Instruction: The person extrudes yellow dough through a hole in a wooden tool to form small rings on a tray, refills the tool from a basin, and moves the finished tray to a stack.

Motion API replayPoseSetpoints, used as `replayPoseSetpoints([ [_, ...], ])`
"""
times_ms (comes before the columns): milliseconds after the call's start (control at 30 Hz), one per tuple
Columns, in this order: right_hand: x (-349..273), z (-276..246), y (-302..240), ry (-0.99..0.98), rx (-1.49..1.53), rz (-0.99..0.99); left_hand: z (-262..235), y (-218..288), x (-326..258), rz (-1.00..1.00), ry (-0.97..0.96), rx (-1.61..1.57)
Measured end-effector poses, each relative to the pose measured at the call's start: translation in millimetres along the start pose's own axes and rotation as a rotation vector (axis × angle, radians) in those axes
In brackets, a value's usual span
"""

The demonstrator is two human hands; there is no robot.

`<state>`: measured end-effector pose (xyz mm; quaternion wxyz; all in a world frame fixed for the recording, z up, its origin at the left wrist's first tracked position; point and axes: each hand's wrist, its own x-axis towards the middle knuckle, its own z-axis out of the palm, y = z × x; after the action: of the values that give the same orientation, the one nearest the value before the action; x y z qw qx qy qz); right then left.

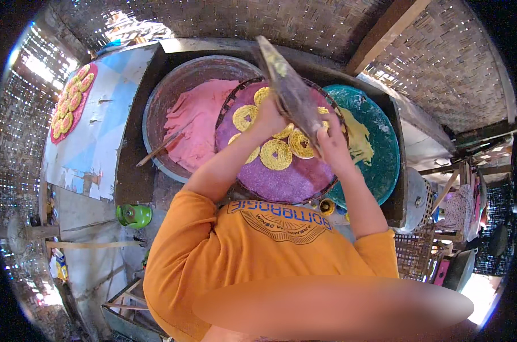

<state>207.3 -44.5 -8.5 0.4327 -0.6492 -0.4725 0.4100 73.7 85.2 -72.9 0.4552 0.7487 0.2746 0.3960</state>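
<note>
Slanting lengthwise toward lower right, board (291, 85) in grip of left hand (270, 118) and right hand (333, 141)

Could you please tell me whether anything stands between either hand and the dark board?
Nothing visible does: the right hand grips the dark board near its lower end, and the left hand meets its left edge, fingers partly hidden. Yellow rings lie beneath, not between.

A dark, flat board (292, 88), smeared yellow near its far end, is held tilted above yellow ring-shaped pieces (276, 163).
</note>
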Motion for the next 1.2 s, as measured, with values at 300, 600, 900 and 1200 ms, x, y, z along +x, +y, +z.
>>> replayPoseSetpoints([
  [300, 31.4, -33.2, 68.3, 0.218, -0.917, -0.100, -96.3, -73.3, -76.8, -0.266, 0.382, -0.986],
  [600, 35.7, -28.8, 86.7, 0.162, -1.118, -0.222, -172.4, -87.1, -175.9, -0.447, 0.551, -0.785],
  [900, -35.1, -27.0, 51.7, 0.100, -0.804, -0.108, -184.5, -91.2, -220.0, -0.541, 0.594, -0.670],
  [1200, -72.1, -3.1, 80.2, 0.096, -0.815, 0.027, -183.0, -92.0, -216.6, -0.579, 0.537, -0.589],
])
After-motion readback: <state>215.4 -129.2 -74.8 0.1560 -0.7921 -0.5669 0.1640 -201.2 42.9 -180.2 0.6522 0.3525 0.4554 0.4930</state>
